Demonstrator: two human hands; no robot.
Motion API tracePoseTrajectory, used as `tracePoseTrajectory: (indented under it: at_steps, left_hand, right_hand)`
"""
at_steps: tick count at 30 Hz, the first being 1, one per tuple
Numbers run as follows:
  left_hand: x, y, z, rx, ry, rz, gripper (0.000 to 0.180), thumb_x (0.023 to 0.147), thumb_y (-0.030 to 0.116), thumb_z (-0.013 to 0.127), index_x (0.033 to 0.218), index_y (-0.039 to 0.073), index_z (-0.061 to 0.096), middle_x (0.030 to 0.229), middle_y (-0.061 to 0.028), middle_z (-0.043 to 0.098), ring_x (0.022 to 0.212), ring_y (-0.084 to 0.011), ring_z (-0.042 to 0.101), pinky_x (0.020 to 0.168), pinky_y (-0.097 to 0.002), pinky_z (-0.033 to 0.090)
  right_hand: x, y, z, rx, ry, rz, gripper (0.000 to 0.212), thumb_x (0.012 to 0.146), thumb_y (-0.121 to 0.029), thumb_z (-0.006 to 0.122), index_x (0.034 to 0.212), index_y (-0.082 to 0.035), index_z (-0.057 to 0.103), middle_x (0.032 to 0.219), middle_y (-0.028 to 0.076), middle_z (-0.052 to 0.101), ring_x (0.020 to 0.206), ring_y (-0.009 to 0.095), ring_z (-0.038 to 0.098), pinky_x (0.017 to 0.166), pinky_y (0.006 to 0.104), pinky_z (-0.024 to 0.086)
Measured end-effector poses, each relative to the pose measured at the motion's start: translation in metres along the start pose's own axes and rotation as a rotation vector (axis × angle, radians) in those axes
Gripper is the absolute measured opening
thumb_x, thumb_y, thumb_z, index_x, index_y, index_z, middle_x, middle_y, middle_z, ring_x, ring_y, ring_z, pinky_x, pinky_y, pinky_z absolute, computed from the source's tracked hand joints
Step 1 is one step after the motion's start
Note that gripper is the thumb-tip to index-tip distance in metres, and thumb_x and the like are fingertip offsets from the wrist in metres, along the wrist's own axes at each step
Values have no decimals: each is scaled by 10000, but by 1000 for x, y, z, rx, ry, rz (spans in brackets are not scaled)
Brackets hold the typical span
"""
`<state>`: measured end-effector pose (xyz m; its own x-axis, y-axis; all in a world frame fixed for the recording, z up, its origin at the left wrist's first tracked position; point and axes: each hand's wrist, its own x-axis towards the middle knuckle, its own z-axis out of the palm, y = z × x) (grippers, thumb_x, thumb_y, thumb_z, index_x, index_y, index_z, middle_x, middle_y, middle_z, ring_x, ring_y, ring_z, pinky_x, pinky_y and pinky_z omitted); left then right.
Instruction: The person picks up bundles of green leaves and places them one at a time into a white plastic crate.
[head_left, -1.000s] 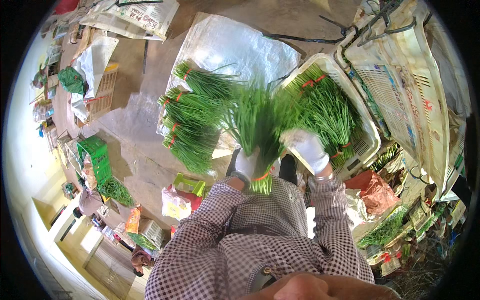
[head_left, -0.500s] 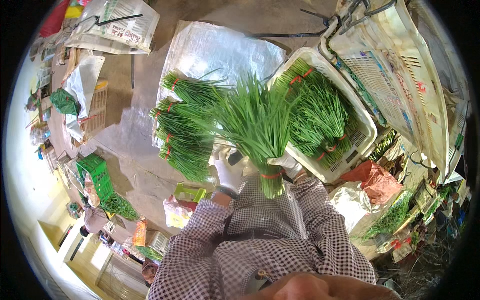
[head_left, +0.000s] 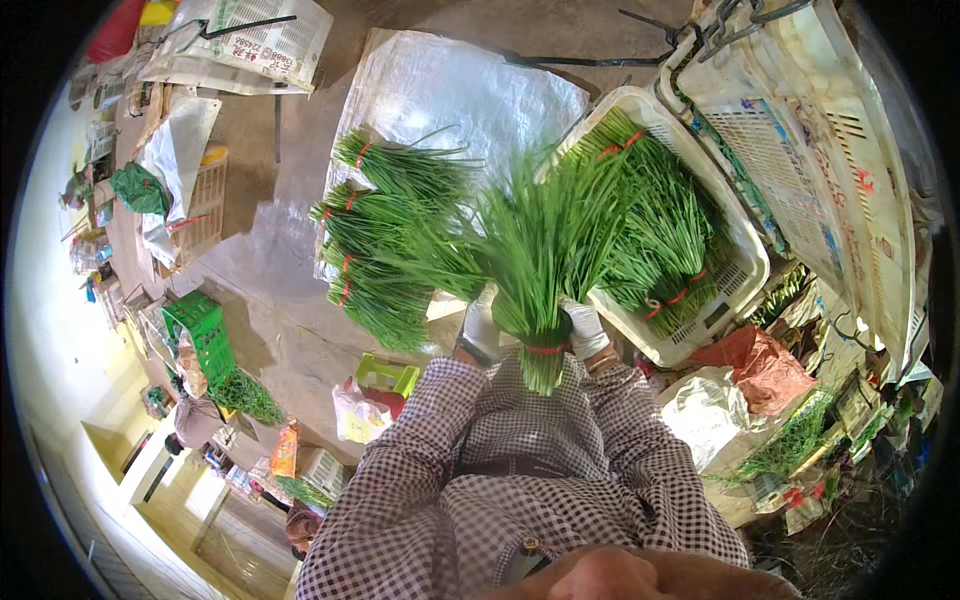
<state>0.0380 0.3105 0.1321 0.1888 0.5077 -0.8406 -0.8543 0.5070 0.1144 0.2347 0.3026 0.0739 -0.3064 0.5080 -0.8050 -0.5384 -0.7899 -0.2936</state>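
Note:
In front of my body hangs a large bunch of garlic chives (head_left: 545,290), tied near its cut ends with a red band (head_left: 544,350). The cut ends point toward me, and the leaf tips fan away, partly blurred. My right hand (head_left: 584,328), in a white glove, grips the bunch on its right side just above the band. On the other side my left hand (head_left: 481,322), also white-gloved, closes against the leaves; its fingertips are hidden behind them. To the left, several banded chive bunches (head_left: 390,225) lie on a silvery sheet (head_left: 460,90).
A white plastic crate (head_left: 752,262) with banded chive bunches stands at the right, beside tall upright crates (head_left: 810,150). Near my left forearm are a light green plastic stool (head_left: 388,374) and a bag (head_left: 358,412). Sacks (head_left: 705,410) lie at the right; a green crate (head_left: 200,340) stands far left.
My left hand has moved right, from beside the bunch to its left side. My right hand keeps hold; the bunch has shifted little, its leaves are swaying.

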Motion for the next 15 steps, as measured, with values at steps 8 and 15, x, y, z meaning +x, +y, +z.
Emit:
tracePoseTrajectory:
  at_steps: [8, 15]
  left_hand:
    - [-6, 1, -16, 142, 36, 49, 412, 1037, 329, 409, 1280, 14, 519, 1248, -123, 611, 1089, -251, 609, 931, -399, 504]
    - [33, -20, 21, -328, 139, -220, 541, 1007, 432, 431, 1368, 29, 436, 1424, -168, 461, 1292, -365, 437, 1107, -533, 323]
  right_hand:
    - [-13, -43, 20, -453, -249, -167, 580, 857, -224, 742, 1329, -12, 480, 1152, 92, 624, 1022, 193, 605, 890, 345, 513]
    - [-10, -37, -29, -867, -291, -194, 1157, 596, -361, 923, 1488, -22, 269, 1410, 192, 456, 1310, 292, 441, 1099, 373, 393]
